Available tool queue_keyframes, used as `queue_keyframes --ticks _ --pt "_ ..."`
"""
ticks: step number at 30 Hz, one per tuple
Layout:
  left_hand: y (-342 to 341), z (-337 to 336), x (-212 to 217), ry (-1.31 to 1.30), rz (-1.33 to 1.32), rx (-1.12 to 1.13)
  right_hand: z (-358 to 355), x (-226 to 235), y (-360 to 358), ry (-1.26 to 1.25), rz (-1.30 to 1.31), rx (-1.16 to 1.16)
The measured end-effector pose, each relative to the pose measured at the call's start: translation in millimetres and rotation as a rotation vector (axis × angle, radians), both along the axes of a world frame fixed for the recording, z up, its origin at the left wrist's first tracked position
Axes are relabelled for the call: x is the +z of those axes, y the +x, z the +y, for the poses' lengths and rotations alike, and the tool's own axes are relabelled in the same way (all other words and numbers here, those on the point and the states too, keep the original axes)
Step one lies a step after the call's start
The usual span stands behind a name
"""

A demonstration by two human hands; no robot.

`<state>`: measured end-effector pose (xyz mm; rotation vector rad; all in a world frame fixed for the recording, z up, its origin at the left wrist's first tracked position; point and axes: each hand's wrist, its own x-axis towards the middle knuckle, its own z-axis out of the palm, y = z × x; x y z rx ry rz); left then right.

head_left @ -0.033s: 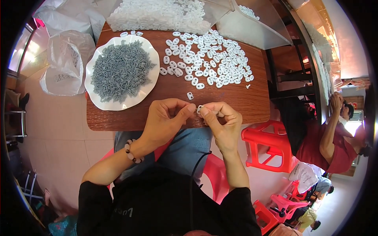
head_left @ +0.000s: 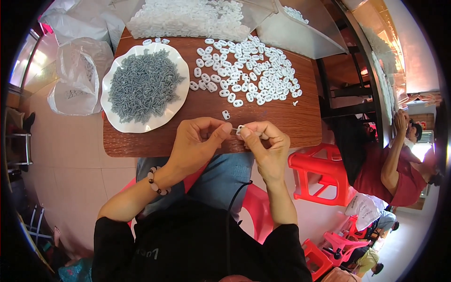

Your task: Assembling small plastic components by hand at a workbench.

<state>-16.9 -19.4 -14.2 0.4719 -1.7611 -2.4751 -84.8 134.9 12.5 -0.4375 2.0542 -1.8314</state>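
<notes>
My right hand (head_left: 265, 143) pinches a small white oval plastic piece with holes (head_left: 240, 130) between thumb and forefinger, over the table's near edge. Facing it, my left hand (head_left: 199, 141) is closed in a pinch. A small thin piece (head_left: 234, 129) spans from its fingertips to the white piece; its exact kind is too small to tell. Just beyond the hands lies one two-holed white piece (head_left: 226, 115). Many similar white pieces (head_left: 244, 70) are spread farther back. To the left, a scalloped white plate (head_left: 184, 101) holds a heap of small grey, ridged pieces (head_left: 143, 84).
The brown wooden table (head_left: 206, 105) carries a clear bin (head_left: 188, 21) of white pieces at the back. Beside it stands another clear container (head_left: 300, 40). A white sack (head_left: 73, 89) is left of the table; a red stool (head_left: 319, 174) and a person in dark red (head_left: 390, 174) are right.
The gap between my left fingertips and the white piece has widened slightly. Everything else looks the same.
</notes>
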Motion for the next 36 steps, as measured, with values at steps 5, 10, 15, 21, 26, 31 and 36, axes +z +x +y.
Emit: queue_keyframes --ticks 5,10,15,21,26,31,36 --pt "-3.4 -9.2 2.0 -0.211 0.023 0.044 14.9 3.7 -14.7 -0.083 0.105 -0.135" --pt "-15.3 -5.5 10.1 -0.933 0.178 0.077 23.7 -0.9 -20.1 -0.078 0.118 -0.147" --pt "-42.6 1.7 7.0 -1.127 0.289 0.085 24.6 3.0 -18.9 -0.133 0.105 -0.138" --pt "-68.3 4.1 -1.0 -1.412 0.271 0.026 26.5 5.8 -16.6 -0.156 0.094 -0.154" --pt "-74.2 1.4 -1.0 -1.325 0.285 0.061 26.4 3.3 -17.6 -0.186 0.054 -0.152" --pt "-64.9 -6.1 14.7 -0.631 0.079 -0.078 29.4 -0.7 -21.5 -0.173 0.046 -0.141" --pt "-34.1 -13.7 25.0 0.291 -0.055 -0.192 24.9 3.9 -17.6 -0.239 -0.054 -0.135"
